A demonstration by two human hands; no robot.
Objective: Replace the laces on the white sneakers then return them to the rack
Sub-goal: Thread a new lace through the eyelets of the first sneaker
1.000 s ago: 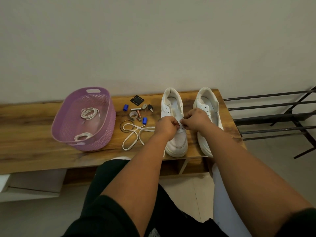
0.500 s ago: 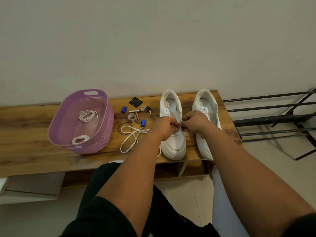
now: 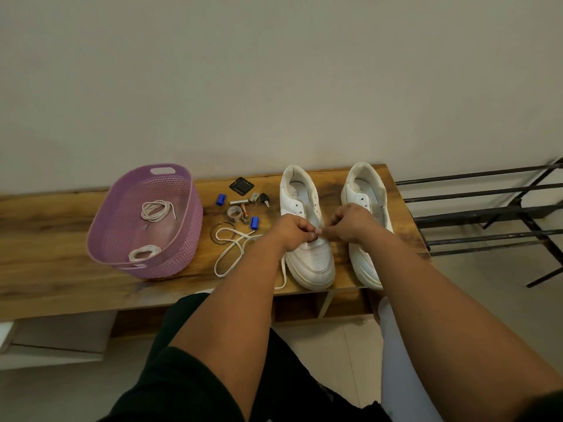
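Taking the left sneaker [image 3: 307, 239] as the landmark, well to its left stands a purple basket [image 3: 182, 239] holding two coiled laces [image 3: 156, 210]. Between the basket and that shoe a loose white lace [image 3: 231, 254] loops across the wooden bench [image 3: 61, 269], behind it a scatter of small items [image 3: 243, 205]; its right part passes under the left forearm toward the shoe, and a strand hangs off the bench edge just left of the toe.

Over the lower eyelets of the left sneaker the left hand [image 3: 294, 234] has its fingers curled into a pinch, apparently on the lace end, though the strand between the fingertips is too small to see. Touching it from the right, the right hand [image 3: 350, 225] is likewise curled in a pinch at the same spot. The shoe's long axis runs away from the person, toe nearest, so the eyelet rows lie directly beneath both sets of fingertips, and the open upper eyelets lie farther away toward the heel. Both hands sit equally close; threading likely proceeds away from the body.

Just right of the landmark stands the right sneaker [image 3: 365, 226], unlaced, parallel to it. Farther right is the black metal rack [image 3: 487, 214].
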